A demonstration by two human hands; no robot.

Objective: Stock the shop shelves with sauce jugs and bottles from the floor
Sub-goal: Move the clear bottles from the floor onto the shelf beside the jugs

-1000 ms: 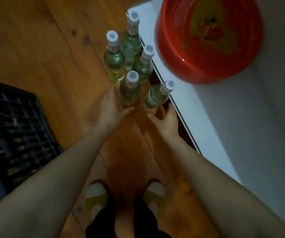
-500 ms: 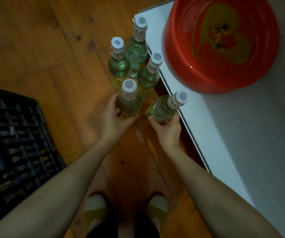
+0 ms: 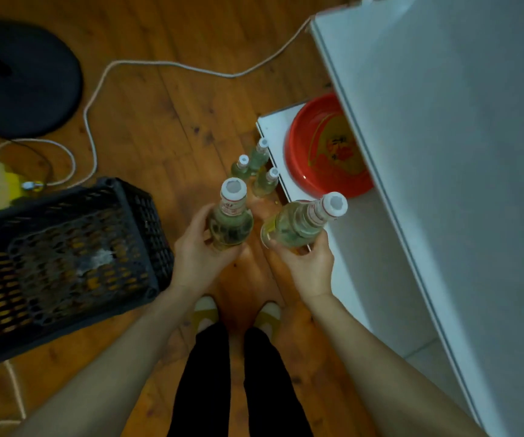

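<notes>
My left hand [image 3: 196, 247] grips a clear glass bottle [image 3: 231, 219] with a white cap, held upright above the wooden floor. A second clear bottle [image 3: 298, 223] is in my right hand [image 3: 309, 263], tilted with its cap toward the white shelf unit. Three more bottles [image 3: 256, 170] of the same kind stand on the floor beyond, close to the corner of the low white shelf [image 3: 271, 127]. A higher white shelf board [image 3: 443, 152] fills the right side.
A red bowl [image 3: 320, 152] sits on the low shelf, partly under the upper board. A black plastic crate [image 3: 65, 253] stands on the floor at left. A white cable [image 3: 103, 80] loops across the floor, with a black round cushion [image 3: 18, 80] at far left. My feet [image 3: 235, 316] are below the bottles.
Both hands closed on the two nearest bottles and lifted them off the floor. The view rose and pulled back, leaving three bottles standing by the shelf.
</notes>
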